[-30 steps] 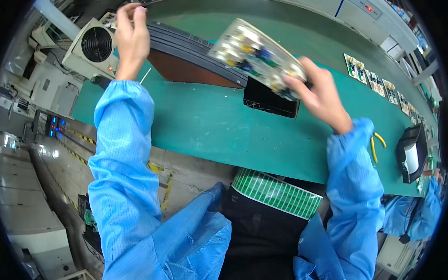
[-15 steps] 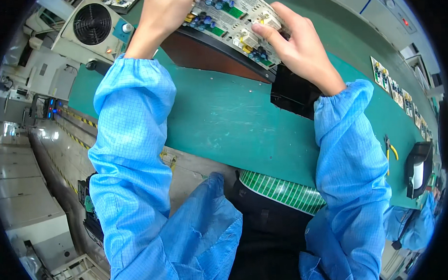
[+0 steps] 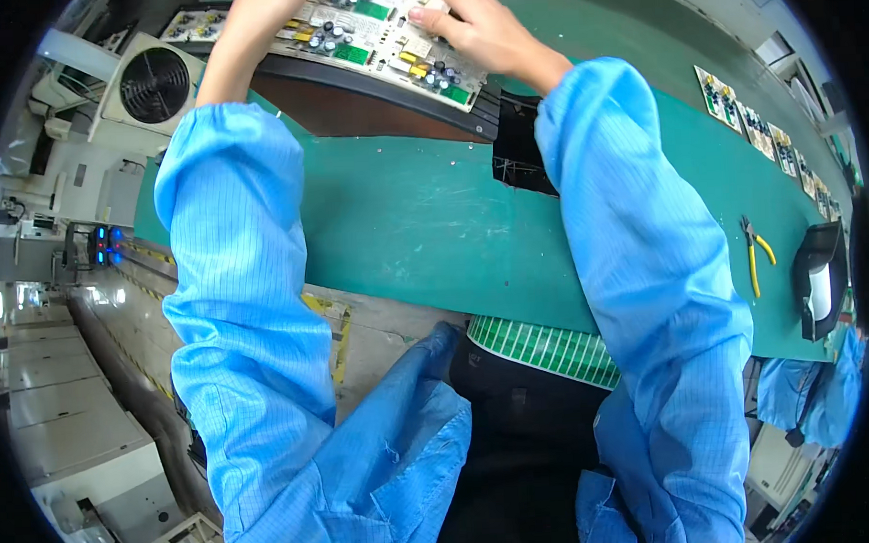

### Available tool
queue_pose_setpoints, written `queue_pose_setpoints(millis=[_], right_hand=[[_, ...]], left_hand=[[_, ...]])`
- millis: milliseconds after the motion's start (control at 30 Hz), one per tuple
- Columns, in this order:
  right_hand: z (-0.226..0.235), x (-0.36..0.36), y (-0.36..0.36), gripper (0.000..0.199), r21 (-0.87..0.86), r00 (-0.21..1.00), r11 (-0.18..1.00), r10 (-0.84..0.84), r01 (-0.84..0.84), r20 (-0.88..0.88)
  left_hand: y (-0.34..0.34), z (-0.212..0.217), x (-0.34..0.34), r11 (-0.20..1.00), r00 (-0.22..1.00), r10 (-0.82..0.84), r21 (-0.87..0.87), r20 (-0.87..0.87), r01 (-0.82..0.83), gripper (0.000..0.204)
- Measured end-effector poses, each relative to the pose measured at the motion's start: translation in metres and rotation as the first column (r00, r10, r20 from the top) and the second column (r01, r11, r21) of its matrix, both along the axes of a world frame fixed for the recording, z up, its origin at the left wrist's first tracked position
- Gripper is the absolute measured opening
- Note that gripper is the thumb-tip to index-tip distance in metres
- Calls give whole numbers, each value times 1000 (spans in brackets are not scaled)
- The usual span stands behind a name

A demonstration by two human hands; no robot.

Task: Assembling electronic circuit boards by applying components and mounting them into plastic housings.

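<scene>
The step in hand, as far as could be judged, was positioning or steadying a circuit board [image 3: 384, 55] over the ribbed black rail [image 3: 477, 120]. The board lay at 12 o'clock in the view, between the two hands, its far part cut off by the upper edge. The left hand [image 3: 270, 11] was at the board's 9-to-10 o'clock side; its fingers ran out of view, so whether it was gripping or merely touching could not be told. The right hand [image 3: 488, 30], at about 3 o'clock, appeared to hold the board, its thumb on the component side and its fingertips partly out of sight.

The board's near edge ran along the rail, though whether the rail carried its weight could not be told. The next move seemed to call for both hands keeping the board level and lined up with the rail, with little pressure on the raised parts.

From the board, the black box [image 3: 521, 152] stood between 4 and 5 o'clock, and the yellow-handled pliers [image 3: 754, 260] lay farther off on the green bench [image 3: 413, 215] at 4 o'clock.
</scene>
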State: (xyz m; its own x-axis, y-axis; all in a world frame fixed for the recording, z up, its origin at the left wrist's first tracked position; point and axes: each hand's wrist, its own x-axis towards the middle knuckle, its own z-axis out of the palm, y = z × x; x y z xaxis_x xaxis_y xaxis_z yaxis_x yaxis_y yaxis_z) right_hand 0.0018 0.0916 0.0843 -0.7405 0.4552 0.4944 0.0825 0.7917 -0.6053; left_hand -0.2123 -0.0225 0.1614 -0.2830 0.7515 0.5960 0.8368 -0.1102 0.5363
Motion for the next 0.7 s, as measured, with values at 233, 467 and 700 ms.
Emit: queue_pose_setpoints(millis=[233,467,700], right_hand=[[-4,26,5,34,-53,784,943,-304,329,-540],[21,18,-69,52,-517,766,834,-202,-191,-610],[34,43,-86,42,-339,790,900,9,-274,-613]], left_hand=[[3,21,-38,930,691,222,-362,688,63,35],[-25,-12,75,941,219,-334,339,917,15,45],[-47,-49,119,911,-39,-409,406,912,-71,47]])
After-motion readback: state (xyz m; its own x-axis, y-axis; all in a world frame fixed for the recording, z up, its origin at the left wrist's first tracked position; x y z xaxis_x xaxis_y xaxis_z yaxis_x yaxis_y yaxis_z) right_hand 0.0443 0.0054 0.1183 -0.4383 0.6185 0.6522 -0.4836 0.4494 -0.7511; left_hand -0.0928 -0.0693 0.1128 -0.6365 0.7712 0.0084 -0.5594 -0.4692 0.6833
